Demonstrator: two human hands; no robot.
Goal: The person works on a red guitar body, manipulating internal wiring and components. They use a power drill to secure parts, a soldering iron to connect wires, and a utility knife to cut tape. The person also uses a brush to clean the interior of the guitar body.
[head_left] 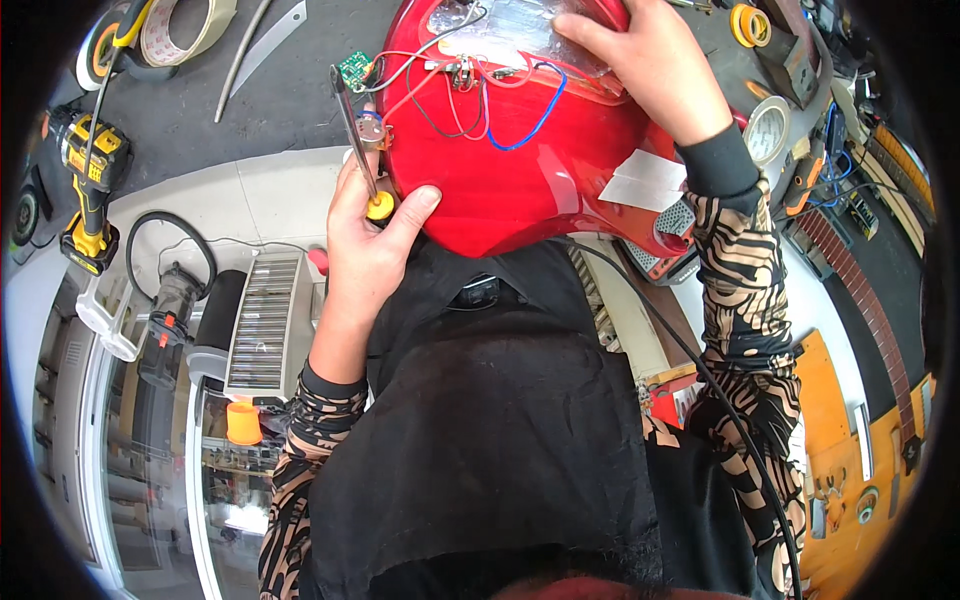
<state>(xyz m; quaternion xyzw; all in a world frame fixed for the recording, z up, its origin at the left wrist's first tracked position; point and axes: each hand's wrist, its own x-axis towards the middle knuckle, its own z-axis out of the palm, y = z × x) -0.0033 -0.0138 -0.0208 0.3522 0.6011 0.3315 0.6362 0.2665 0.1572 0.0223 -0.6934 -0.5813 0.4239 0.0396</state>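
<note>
A glossy red electric guitar body (500, 190) is tilted up in front of me over the bench edge. Its cavity is lined with silver foil (500, 35), and red, black, grey and blue wires (535, 130) hang out of it. My left hand (370, 240) is closed round a screwdriver (380, 207) with a yellow handle end, its dark shaft pointing up. Just above those fingers, by the body's left edge, are a potentiometer (371, 128) and a small green circuit board (355, 70). My right hand (655, 60) grips the body's upper right, thumb over the foil; its other fingers are hidden.
A yellow and black cordless drill (92, 165), tape rolls (180, 30) and a metal ruler (268, 48) lie at the left of the dark bench. White paper (645, 180) sits on the body's right side. A black cable (690, 350) runs past my right arm. A guitar neck (860, 290) lies far right.
</note>
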